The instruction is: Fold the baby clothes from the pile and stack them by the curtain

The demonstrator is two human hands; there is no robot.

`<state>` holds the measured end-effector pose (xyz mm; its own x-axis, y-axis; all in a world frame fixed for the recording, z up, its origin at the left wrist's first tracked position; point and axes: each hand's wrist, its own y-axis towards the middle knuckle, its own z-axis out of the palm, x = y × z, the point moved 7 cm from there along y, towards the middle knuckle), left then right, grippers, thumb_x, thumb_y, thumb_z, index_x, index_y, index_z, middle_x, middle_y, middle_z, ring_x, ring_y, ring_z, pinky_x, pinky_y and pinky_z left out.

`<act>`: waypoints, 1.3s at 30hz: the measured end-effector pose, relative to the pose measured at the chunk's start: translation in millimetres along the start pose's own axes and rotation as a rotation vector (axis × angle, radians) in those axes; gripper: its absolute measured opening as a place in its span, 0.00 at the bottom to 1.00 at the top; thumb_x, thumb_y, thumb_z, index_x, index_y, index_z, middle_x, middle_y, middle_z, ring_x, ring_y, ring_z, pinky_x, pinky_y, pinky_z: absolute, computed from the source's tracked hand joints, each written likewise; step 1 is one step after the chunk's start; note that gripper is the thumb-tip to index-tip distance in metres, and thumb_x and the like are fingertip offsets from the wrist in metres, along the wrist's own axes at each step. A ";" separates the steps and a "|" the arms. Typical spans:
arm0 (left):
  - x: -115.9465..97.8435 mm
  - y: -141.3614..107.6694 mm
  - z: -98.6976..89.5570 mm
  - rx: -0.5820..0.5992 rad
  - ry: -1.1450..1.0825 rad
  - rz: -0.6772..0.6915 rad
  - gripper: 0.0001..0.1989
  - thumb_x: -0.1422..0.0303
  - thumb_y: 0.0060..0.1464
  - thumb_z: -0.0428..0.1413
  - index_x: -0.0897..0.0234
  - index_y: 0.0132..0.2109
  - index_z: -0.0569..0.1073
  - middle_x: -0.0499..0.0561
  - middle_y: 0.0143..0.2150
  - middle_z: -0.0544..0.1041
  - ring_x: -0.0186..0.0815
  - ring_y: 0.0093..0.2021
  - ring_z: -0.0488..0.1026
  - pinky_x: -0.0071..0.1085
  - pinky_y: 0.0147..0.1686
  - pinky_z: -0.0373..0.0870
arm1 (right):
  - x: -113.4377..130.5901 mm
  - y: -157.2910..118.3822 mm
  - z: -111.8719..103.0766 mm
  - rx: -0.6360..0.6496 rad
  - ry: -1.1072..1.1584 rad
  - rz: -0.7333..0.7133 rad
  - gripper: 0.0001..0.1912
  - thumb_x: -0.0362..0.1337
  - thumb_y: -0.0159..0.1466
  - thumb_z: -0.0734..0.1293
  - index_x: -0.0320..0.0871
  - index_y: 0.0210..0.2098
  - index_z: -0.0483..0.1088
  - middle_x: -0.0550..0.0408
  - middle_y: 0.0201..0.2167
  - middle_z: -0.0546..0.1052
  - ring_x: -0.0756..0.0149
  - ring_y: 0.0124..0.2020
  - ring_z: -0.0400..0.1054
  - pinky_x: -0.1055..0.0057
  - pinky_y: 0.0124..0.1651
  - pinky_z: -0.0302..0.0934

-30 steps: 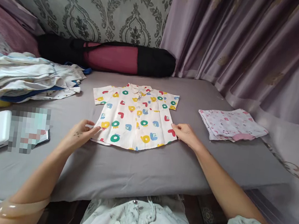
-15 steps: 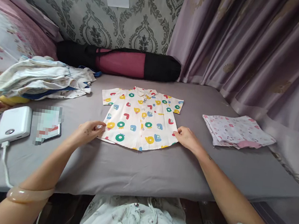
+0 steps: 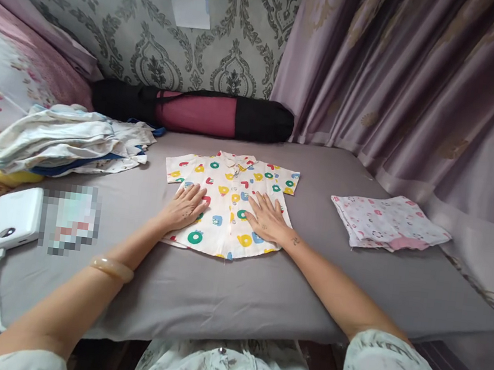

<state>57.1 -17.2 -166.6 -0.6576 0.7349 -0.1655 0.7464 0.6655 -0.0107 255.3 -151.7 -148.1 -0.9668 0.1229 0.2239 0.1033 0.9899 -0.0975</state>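
Note:
A small white short-sleeved shirt (image 3: 223, 218) with coloured letter prints lies spread out, front up, collar away from me. My left hand (image 3: 185, 206) rests flat on the shirt's left side, fingers stretched out. On the right side of the shirt lies my right hand (image 3: 266, 218), palm down with its fingers spread. Neither hand grips the cloth. Parts of the print beneath both hands are hidden.
A folded white and pink garment (image 3: 389, 221) is at the right. Several crumpled clothes (image 3: 72, 139) lie at the left, near a white power bank (image 3: 13, 219) with cables and a blurred-out flat object (image 3: 74, 219). Behind stands a black and maroon long bag (image 3: 195, 112).
Both hands have let go of the shirt's lower side edges and moved inward and up onto its front, where they now lie flat. The view has tilted slightly upward.

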 end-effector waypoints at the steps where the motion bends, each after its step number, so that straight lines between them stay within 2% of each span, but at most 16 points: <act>1: 1.8 -0.6 0.3 0.007 -0.003 0.001 0.32 0.53 0.65 0.35 0.64 0.70 0.53 0.60 0.72 0.48 0.47 0.72 0.41 0.50 0.67 0.40 | -0.3 -0.5 0.4 -0.006 0.002 -0.001 0.36 0.55 0.70 0.45 0.43 0.71 0.44 0.47 0.72 0.41 0.51 0.72 0.30 0.47 0.68 0.26; 4: 3.4 -0.2 -4.2 0.041 -0.019 0.011 0.32 0.52 0.64 0.36 0.64 0.69 0.53 0.61 0.72 0.49 0.49 0.72 0.42 0.52 0.66 0.42 | 0.7 -2.8 -3.4 -0.001 0.028 -0.010 0.36 0.54 0.70 0.45 0.43 0.71 0.44 0.47 0.72 0.40 0.51 0.72 0.30 0.47 0.68 0.26; 7: -12.5 0.1 -13.5 0.051 -0.003 0.018 0.31 0.51 0.63 0.37 0.60 0.68 0.56 0.62 0.70 0.54 0.52 0.71 0.45 0.56 0.65 0.43 | 2.1 -11.0 -11.6 0.007 0.057 -0.009 0.35 0.54 0.70 0.45 0.44 0.71 0.42 0.47 0.72 0.38 0.53 0.72 0.28 0.47 0.68 0.26; 9: -38.2 -3.7 -17.2 0.054 0.003 0.075 0.32 0.50 0.64 0.36 0.59 0.68 0.55 0.60 0.71 0.53 0.50 0.71 0.44 0.55 0.66 0.40 | 4.3 -22.7 -17.4 -0.017 0.058 -0.016 0.35 0.53 0.70 0.45 0.44 0.71 0.42 0.48 0.72 0.36 0.54 0.72 0.26 0.47 0.69 0.25; 12: -90.9 -17.2 -11.7 0.120 -0.059 0.308 0.34 0.47 0.64 0.33 0.59 0.70 0.49 0.56 0.73 0.46 0.44 0.72 0.39 0.47 0.68 0.39 | 11.2 -44.1 -16.6 -0.015 0.054 -0.062 0.35 0.54 0.70 0.46 0.44 0.71 0.45 0.48 0.72 0.36 0.54 0.72 0.26 0.49 0.69 0.27; 15: -118.6 -27.7 -0.7 0.184 -0.067 0.384 0.38 0.44 0.62 0.34 0.61 0.72 0.45 0.57 0.74 0.42 0.45 0.73 0.36 0.46 0.68 0.38 | 16.0 -58.5 -6.9 0.031 0.063 -0.081 0.34 0.53 0.71 0.47 0.43 0.70 0.46 0.47 0.72 0.40 0.53 0.72 0.29 0.51 0.70 0.28; 18: -124.1 -30.5 5.6 0.219 -0.050 0.376 0.40 0.43 0.61 0.35 0.63 0.72 0.44 0.59 0.73 0.40 0.47 0.72 0.36 0.47 0.67 0.38 | 17.0 -61.8 -1.9 0.031 0.078 -0.072 0.33 0.52 0.71 0.47 0.43 0.70 0.47 0.46 0.72 0.41 0.54 0.72 0.31 0.51 0.70 0.28; 20: -123.8 -29.9 3.4 0.224 -0.034 0.367 0.41 0.42 0.61 0.35 0.64 0.71 0.46 0.61 0.73 0.42 0.49 0.72 0.38 0.47 0.67 0.39 | 16.9 -61.2 -2.6 0.022 0.093 -0.072 0.33 0.51 0.71 0.48 0.43 0.70 0.48 0.46 0.72 0.41 0.54 0.72 0.31 0.50 0.69 0.28; 22: -124.2 -26.9 -5.3 0.217 -0.022 0.367 0.41 0.41 0.59 0.37 0.63 0.70 0.51 0.61 0.72 0.47 0.50 0.72 0.43 0.47 0.66 0.42 | 16.1 -61.0 -4.7 0.026 0.123 -0.086 0.32 0.51 0.71 0.49 0.43 0.70 0.49 0.46 0.72 0.42 0.55 0.72 0.32 0.51 0.70 0.29; 24: -127.1 -19.3 -18.4 0.213 -0.025 0.384 0.41 0.39 0.56 0.43 0.61 0.67 0.60 0.61 0.69 0.57 0.53 0.69 0.53 0.46 0.64 0.49 | 13.2 -61.8 -10.2 0.004 0.164 -0.107 0.32 0.50 0.70 0.51 0.43 0.69 0.50 0.47 0.71 0.46 0.57 0.72 0.36 0.55 0.70 0.32; 26: -132.6 -4.5 -32.0 0.234 -0.060 0.409 0.36 0.40 0.51 0.49 0.59 0.58 0.71 0.61 0.59 0.71 0.53 0.59 0.67 0.45 0.58 0.58 | 3.2 -63.3 -21.4 -0.102 0.199 -0.080 0.29 0.47 0.70 0.54 0.43 0.67 0.54 0.47 0.69 0.54 0.60 0.69 0.45 0.61 0.68 0.40; 28: -140.1 19.7 -43.6 0.252 -0.142 0.402 0.28 0.44 0.52 0.51 0.59 0.47 0.77 0.58 0.44 0.79 0.48 0.45 0.75 0.41 0.50 0.64 | -16.6 -66.7 -34.5 -0.258 0.200 0.050 0.24 0.43 0.70 0.55 0.42 0.62 0.61 0.46 0.62 0.66 0.60 0.63 0.57 0.65 0.63 0.49; 30: -149.9 52.8 -56.4 0.167 -0.269 0.357 0.24 0.49 0.57 0.48 0.61 0.44 0.78 0.56 0.38 0.79 0.42 0.38 0.75 0.34 0.41 0.67 | -39.1 -72.3 -42.9 -0.369 0.155 0.234 0.19 0.43 0.70 0.56 0.42 0.54 0.68 0.46 0.51 0.73 0.58 0.53 0.65 0.65 0.56 0.55; 32: -168.9 86.2 -60.8 0.103 -0.331 0.383 0.19 0.55 0.57 0.49 0.63 0.38 0.79 0.55 0.37 0.79 0.38 0.35 0.74 0.30 0.37 0.66 | -55.3 -77.5 -45.5 -0.407 0.094 0.378 0.17 0.45 0.69 0.57 0.42 0.46 0.72 0.45 0.44 0.74 0.56 0.48 0.66 0.65 0.51 0.57; 35: -205.3 131.7 -51.0 0.104 -0.411 0.438 0.17 0.62 0.57 0.48 0.65 0.35 0.79 0.52 0.32 0.79 0.35 0.34 0.73 0.27 0.36 0.66 | -64.6 -80.8 -41.9 -0.382 0.047 0.471 0.19 0.48 0.69 0.57 0.42 0.39 0.72 0.44 0.41 0.73 0.55 0.45 0.66 0.64 0.47 0.57; 39: -240.2 181.4 -25.5 0.117 -0.411 0.340 0.14 0.65 0.57 0.51 0.68 0.37 0.79 0.54 0.36 0.79 0.36 0.38 0.74 0.26 0.38 0.66 | -62.8 -82.2 -34.7 -0.342 0.016 0.479 0.17 0.47 0.68 0.58 0.43 0.34 0.72 0.44 0.41 0.73 0.54 0.45 0.66 0.63 0.45 0.57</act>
<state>347.8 -69.7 -103.7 -0.3008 0.7789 -0.5503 0.9317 0.3633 0.0049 315.7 -238.3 -120.5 -0.7903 0.5608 0.2470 0.6000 0.7899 0.1264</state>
